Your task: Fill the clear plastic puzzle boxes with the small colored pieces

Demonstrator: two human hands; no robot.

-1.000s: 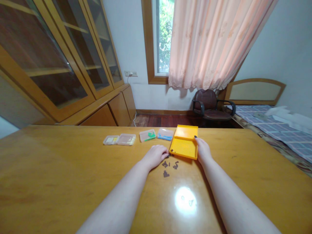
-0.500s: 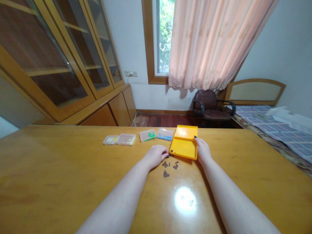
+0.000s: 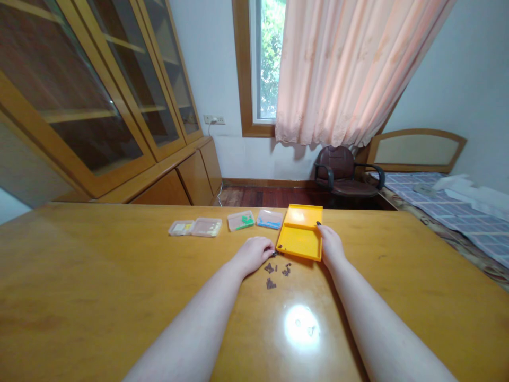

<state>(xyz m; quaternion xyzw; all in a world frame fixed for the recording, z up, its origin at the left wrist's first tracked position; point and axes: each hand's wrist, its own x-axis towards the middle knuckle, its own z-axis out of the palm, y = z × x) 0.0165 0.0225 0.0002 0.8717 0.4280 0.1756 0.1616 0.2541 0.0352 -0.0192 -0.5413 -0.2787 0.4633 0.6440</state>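
A yellow plastic box (image 3: 300, 242) lies opened out flat, with a couple of small dark pieces in its near left corner. My right hand (image 3: 332, 244) grips its right edge, fingers near the fold between the two halves. Just left of the box, my left hand (image 3: 255, 253) rests on the table with its fingers curled together. Dark bits show at those fingertips, but whether they are nails or a held piece cannot be made out. Below this hand are small brown pieces in loose groups: a stepped cluster (image 3: 271, 284), a pile (image 3: 269, 268) and a few more pieces (image 3: 287, 270).
Behind my left hand stand clear cases with green pieces (image 3: 247, 221) and blue pieces (image 3: 269, 223). Further left is an open clear case (image 3: 205, 227) with pale pieces. The wooden table (image 3: 119, 286) reflects a bright light. Beyond it are an office chair (image 3: 342, 170) and a bed (image 3: 457, 196).
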